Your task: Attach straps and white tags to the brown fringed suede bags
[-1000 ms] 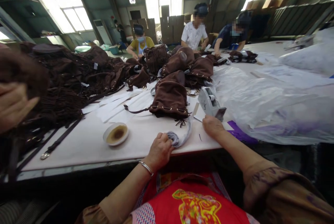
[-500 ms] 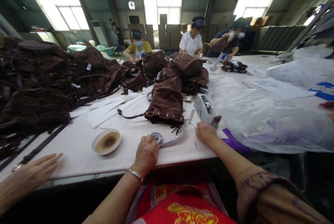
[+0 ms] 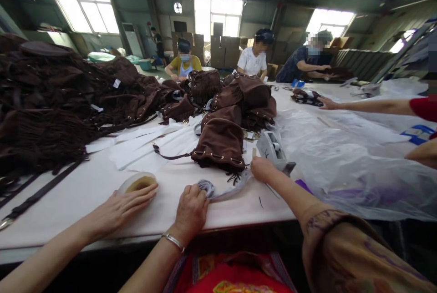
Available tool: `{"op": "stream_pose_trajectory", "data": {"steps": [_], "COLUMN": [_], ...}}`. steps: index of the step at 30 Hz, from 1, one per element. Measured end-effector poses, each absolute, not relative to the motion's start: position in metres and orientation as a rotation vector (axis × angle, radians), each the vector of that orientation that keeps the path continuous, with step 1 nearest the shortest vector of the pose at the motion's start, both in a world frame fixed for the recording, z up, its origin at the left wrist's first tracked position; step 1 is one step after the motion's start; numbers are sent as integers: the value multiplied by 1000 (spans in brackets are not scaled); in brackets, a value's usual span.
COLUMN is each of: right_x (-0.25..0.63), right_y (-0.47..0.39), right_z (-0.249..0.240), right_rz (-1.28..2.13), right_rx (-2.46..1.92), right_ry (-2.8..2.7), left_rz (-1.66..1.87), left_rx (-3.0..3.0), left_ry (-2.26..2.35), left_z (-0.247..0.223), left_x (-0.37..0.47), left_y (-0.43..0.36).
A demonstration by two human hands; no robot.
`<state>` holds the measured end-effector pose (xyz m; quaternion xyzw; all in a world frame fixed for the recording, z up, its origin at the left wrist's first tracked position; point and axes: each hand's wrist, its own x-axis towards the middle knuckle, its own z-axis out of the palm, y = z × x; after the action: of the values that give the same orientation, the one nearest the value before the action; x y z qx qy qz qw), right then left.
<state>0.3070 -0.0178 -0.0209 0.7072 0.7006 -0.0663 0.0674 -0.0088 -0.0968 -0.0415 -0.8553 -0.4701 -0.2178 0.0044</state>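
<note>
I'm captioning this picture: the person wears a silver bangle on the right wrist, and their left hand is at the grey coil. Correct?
The side is wrong: in the head view, the silver bangle is on the left wrist, not the right. The left hand is indeed at the grey coil.

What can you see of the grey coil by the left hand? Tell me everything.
The coil is a blue-grey strip wound in several close turns, with a crumpled tail trailing right toward the bag's fringe. It looks soft, perhaps cloth or plastic; I cannot tell which. It rests on the white table near the front edge, the left hand's curled fingers against its left side. Whether the tail touches the fringe is unclear.
</note>
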Motion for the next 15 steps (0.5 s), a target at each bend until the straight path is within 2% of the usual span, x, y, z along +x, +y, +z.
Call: {"op": "stream_pose_trajectory", "data": {"steps": [15], "right_x": [322], "right_y": [-16], "right_z": [-20], "right_rz": [-10], "right_rx": [2598], "right_ry": [1952], "left_rz": [-662], "left_rx": [-2685], "left_ry": [-1505], "left_z": [-42], "left_x": [-11], "left_y": [-97]}}
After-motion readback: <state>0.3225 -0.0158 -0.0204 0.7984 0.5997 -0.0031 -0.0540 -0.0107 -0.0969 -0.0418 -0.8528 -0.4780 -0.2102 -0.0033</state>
